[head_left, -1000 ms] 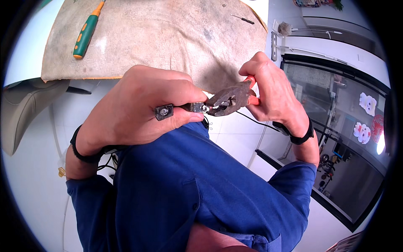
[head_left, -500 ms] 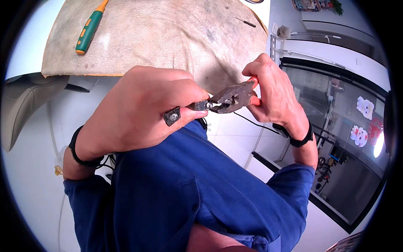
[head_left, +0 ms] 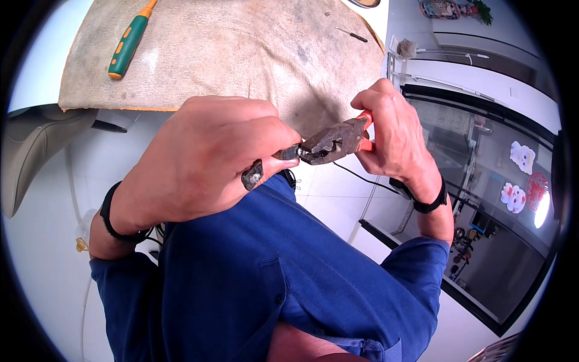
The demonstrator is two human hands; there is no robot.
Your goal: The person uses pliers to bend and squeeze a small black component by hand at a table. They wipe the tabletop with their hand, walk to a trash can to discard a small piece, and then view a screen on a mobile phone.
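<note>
My right hand (head_left: 392, 130) grips the red handles of a pair of combination pliers (head_left: 333, 143), whose worn dark jaws point left. Those jaws are at the tip of a small dark metal part (head_left: 287, 153), which my left hand (head_left: 211, 154) pinches between thumb and forefinger. Another end of dark metal with a shiny round spot (head_left: 253, 175) sticks out below the left palm; whether it belongs to the same part is hidden by my fingers. Whether the jaws bite on the part or only touch it, I cannot tell.
Beyond my hands a stained beige cloth (head_left: 229, 54) covers the table. On it lie a green-and-orange-handled screwdriver (head_left: 128, 48) and a small thin black screwdriver (head_left: 358, 37). A grey padded seat (head_left: 42, 151) stands at the left, a black-framed glass panel (head_left: 482, 199) at the right.
The dark end below my left palm has turned and now shows at a slant. The pliers' jaws have tilted slightly and look more closed at the part's tip.
</note>
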